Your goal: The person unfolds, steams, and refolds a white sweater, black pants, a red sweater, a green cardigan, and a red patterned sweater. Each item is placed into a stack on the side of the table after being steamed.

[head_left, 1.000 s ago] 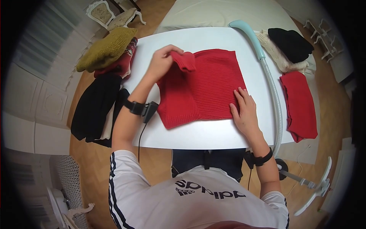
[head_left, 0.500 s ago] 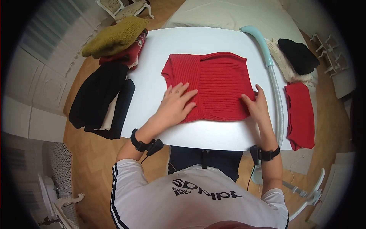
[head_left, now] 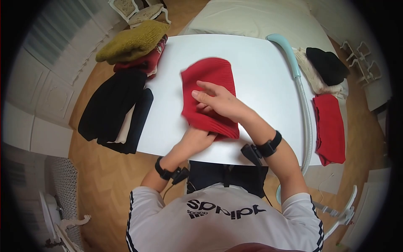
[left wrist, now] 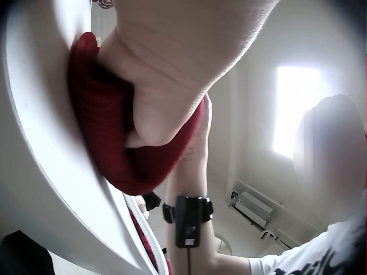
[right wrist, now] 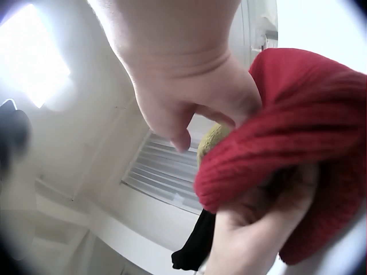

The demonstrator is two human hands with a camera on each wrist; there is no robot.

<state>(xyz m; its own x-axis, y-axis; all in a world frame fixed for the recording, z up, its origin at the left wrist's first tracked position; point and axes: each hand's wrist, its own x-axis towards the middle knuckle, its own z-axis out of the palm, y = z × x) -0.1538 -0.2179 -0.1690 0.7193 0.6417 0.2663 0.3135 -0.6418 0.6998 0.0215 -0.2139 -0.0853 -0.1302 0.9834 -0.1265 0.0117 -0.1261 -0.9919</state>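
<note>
A red ribbed knit sweater [head_left: 212, 69], folded into a narrow bundle, lies on the white board [head_left: 260, 84] in front of the person. The left hand [head_left: 195, 143] reaches into the fold at the sweater's near end. In the right wrist view, red knit covers the left fingers, while the left thumb [right wrist: 301, 186] shows under the upper layer. Above the sweater's middle is the right hand [head_left: 220, 101], its fingers loosely extended leftward. The right thumb [right wrist: 181, 140] stands free of the fabric in the right wrist view.
Left of the board are dark folded clothes [head_left: 111, 107] and a mustard knit [head_left: 134, 40] over a patterned red garment [head_left: 145, 63]. On the right lie a pale blue handle with its hose [head_left: 287, 54], a folded red garment [head_left: 329, 130] and a black garment [head_left: 327, 65] on cream knitwear.
The left hand turned the sweater's left part inward and smoothed it. Then the right side came over leftward, making the bundle narrower. The right hand has crossed left above it; the left slid into the near end.
</note>
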